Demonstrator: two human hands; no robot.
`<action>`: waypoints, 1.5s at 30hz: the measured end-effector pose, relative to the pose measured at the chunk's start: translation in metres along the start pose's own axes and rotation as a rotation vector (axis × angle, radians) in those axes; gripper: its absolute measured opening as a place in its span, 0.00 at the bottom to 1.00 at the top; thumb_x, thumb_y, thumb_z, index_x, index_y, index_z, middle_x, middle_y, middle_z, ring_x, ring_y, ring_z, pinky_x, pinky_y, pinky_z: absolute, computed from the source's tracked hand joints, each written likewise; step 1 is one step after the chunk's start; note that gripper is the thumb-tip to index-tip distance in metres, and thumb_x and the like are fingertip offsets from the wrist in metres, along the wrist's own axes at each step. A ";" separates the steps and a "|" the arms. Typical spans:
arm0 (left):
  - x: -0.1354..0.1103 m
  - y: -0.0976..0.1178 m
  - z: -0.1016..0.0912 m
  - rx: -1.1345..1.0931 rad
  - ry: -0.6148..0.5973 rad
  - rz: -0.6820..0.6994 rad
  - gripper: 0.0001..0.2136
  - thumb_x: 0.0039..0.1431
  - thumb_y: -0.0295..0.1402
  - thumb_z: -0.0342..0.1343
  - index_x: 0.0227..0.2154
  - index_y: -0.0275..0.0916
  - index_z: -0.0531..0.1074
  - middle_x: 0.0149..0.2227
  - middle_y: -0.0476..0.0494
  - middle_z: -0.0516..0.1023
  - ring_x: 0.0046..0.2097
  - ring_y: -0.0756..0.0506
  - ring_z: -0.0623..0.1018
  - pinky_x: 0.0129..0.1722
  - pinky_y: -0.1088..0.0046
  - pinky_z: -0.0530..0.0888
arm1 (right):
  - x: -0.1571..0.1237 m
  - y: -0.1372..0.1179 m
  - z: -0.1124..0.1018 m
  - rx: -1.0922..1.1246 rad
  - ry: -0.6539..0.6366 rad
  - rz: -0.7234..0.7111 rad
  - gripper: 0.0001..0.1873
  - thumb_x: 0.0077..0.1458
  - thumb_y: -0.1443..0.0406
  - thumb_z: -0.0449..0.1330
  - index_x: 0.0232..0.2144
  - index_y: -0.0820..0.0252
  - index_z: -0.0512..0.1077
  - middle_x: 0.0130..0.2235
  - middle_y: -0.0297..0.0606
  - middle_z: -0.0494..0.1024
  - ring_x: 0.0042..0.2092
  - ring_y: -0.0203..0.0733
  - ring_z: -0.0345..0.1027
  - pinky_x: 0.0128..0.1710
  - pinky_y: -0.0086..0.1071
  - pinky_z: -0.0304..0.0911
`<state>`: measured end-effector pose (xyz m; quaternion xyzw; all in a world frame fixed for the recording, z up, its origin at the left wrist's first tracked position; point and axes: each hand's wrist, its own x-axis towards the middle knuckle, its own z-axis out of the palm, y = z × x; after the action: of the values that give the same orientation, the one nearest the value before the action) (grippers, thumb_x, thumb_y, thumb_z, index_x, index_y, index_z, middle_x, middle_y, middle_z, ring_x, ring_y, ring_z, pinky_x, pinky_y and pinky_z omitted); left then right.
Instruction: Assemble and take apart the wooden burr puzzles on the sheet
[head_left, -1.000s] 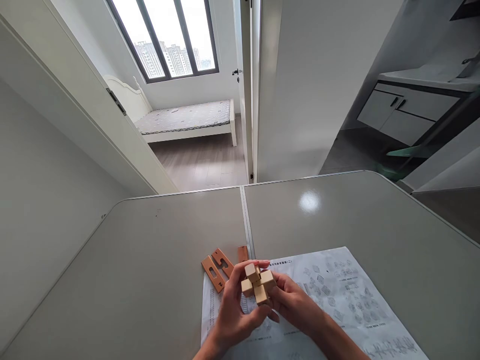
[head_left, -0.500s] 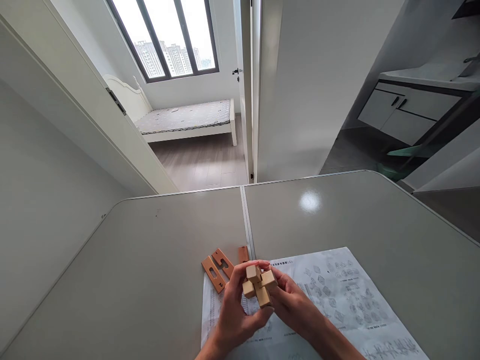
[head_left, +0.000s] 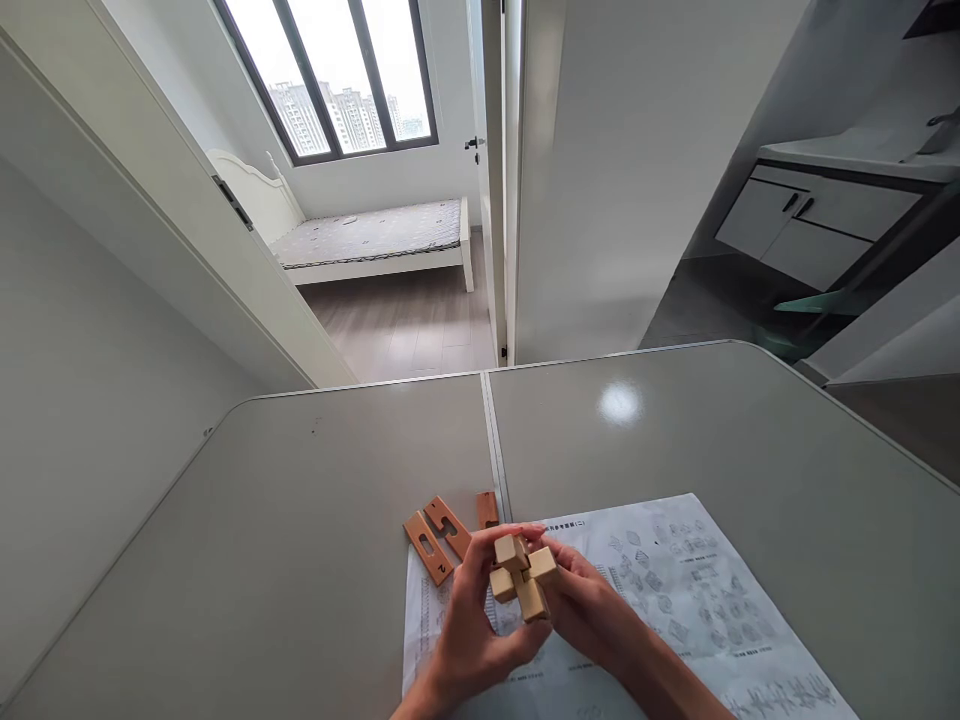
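A pale wooden interlocking puzzle (head_left: 520, 577), shaped like a cross of short bars, is held above the table between both hands. My left hand (head_left: 469, 625) wraps its fingers around the puzzle's left side. My right hand (head_left: 592, 615) grips it from the right and from below. Three darker brown flat notched pieces (head_left: 439, 535) lie on the table just behind my left hand. A printed instruction sheet (head_left: 675, 590) lies under and to the right of my hands.
The grey folding table (head_left: 300, 520) has a seam down its middle (head_left: 491, 450). Beyond it an open doorway shows a bed (head_left: 367, 240) under a window. A cabinet (head_left: 817, 225) stands at the right.
The puzzle has dropped slightly and turned a little in my hands. Both hands have kept their grip and shifted slightly toward me.
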<state>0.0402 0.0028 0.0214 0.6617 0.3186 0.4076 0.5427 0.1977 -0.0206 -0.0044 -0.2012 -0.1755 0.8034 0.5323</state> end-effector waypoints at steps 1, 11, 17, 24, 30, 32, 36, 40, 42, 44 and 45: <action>0.000 0.000 0.000 0.000 0.002 -0.004 0.31 0.49 0.22 0.62 0.57 0.46 0.67 0.59 0.41 0.79 0.56 0.38 0.81 0.58 0.57 0.79 | 0.000 0.000 0.000 0.007 0.004 0.002 0.15 0.63 0.59 0.71 0.50 0.58 0.82 0.44 0.40 0.83 0.44 0.40 0.76 0.45 0.30 0.69; 0.000 0.006 0.000 0.004 -0.010 -0.023 0.30 0.51 0.22 0.62 0.58 0.47 0.68 0.58 0.40 0.79 0.55 0.36 0.81 0.59 0.56 0.77 | -0.001 -0.003 0.004 0.009 0.022 0.032 0.16 0.59 0.58 0.73 0.47 0.58 0.82 0.41 0.39 0.83 0.42 0.40 0.75 0.43 0.30 0.68; 0.000 0.004 -0.001 0.000 -0.016 -0.048 0.30 0.52 0.23 0.61 0.59 0.47 0.69 0.58 0.40 0.78 0.57 0.36 0.79 0.57 0.59 0.77 | -0.002 -0.003 0.005 -0.016 0.042 0.042 0.19 0.63 0.52 0.69 0.49 0.58 0.82 0.44 0.41 0.82 0.44 0.42 0.74 0.48 0.32 0.67; -0.002 0.002 -0.003 -0.031 -0.008 -0.099 0.29 0.54 0.29 0.61 0.61 0.45 0.69 0.52 0.41 0.79 0.44 0.42 0.80 0.43 0.69 0.79 | -0.002 -0.011 0.012 -0.071 -0.079 0.121 0.37 0.66 0.35 0.52 0.56 0.56 0.76 0.48 0.46 0.80 0.52 0.51 0.73 0.56 0.41 0.64; -0.001 0.000 -0.002 -0.063 0.020 -0.153 0.28 0.57 0.41 0.66 0.60 0.43 0.71 0.47 0.40 0.81 0.35 0.46 0.77 0.32 0.74 0.76 | -0.004 -0.008 0.008 -0.152 -0.109 0.091 0.32 0.66 0.39 0.56 0.54 0.56 0.77 0.47 0.46 0.79 0.48 0.50 0.72 0.47 0.39 0.66; -0.001 -0.002 -0.003 -0.111 0.046 -0.135 0.28 0.58 0.48 0.67 0.59 0.43 0.71 0.53 0.36 0.79 0.40 0.42 0.80 0.37 0.70 0.79 | -0.003 -0.006 0.008 -0.174 -0.092 0.057 0.29 0.68 0.41 0.57 0.53 0.57 0.77 0.45 0.45 0.78 0.43 0.47 0.71 0.43 0.37 0.66; 0.004 -0.008 -0.007 -0.305 0.102 -0.173 0.32 0.59 0.58 0.64 0.59 0.42 0.72 0.61 0.33 0.76 0.55 0.32 0.80 0.51 0.58 0.80 | -0.002 -0.005 0.007 -0.305 0.016 -0.055 0.25 0.66 0.45 0.62 0.51 0.59 0.77 0.40 0.40 0.75 0.33 0.38 0.62 0.35 0.34 0.61; 0.010 -0.012 -0.012 -0.515 0.203 -0.277 0.29 0.65 0.59 0.56 0.58 0.41 0.74 0.60 0.34 0.78 0.61 0.30 0.77 0.59 0.52 0.75 | -0.002 -0.002 0.006 -0.665 0.187 -0.213 0.18 0.66 0.49 0.63 0.45 0.56 0.76 0.38 0.36 0.75 0.31 0.38 0.57 0.33 0.33 0.57; 0.012 -0.012 -0.013 -0.593 0.247 -0.293 0.28 0.68 0.57 0.53 0.56 0.39 0.76 0.61 0.32 0.78 0.61 0.30 0.77 0.60 0.51 0.74 | -0.003 0.001 0.006 -0.866 0.275 -0.299 0.15 0.69 0.51 0.60 0.43 0.55 0.76 0.37 0.36 0.74 0.31 0.39 0.58 0.33 0.34 0.57; 0.013 -0.012 -0.013 -0.622 0.270 -0.293 0.27 0.69 0.56 0.53 0.56 0.38 0.76 0.61 0.32 0.78 0.61 0.31 0.77 0.61 0.51 0.73 | -0.002 0.004 0.006 -1.021 0.303 -0.373 0.12 0.71 0.54 0.57 0.42 0.54 0.74 0.39 0.37 0.74 0.31 0.40 0.59 0.33 0.34 0.58; 0.013 -0.011 -0.013 -0.620 0.272 -0.295 0.27 0.69 0.55 0.54 0.56 0.38 0.76 0.60 0.31 0.78 0.61 0.31 0.77 0.61 0.51 0.73 | -0.002 0.005 0.005 -1.068 0.292 -0.394 0.11 0.72 0.56 0.56 0.42 0.54 0.74 0.41 0.38 0.74 0.31 0.40 0.59 0.32 0.34 0.59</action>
<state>0.0349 0.0222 0.0137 0.3523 0.3412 0.4862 0.7232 0.1918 -0.0243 -0.0020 -0.5138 -0.5150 0.4534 0.5150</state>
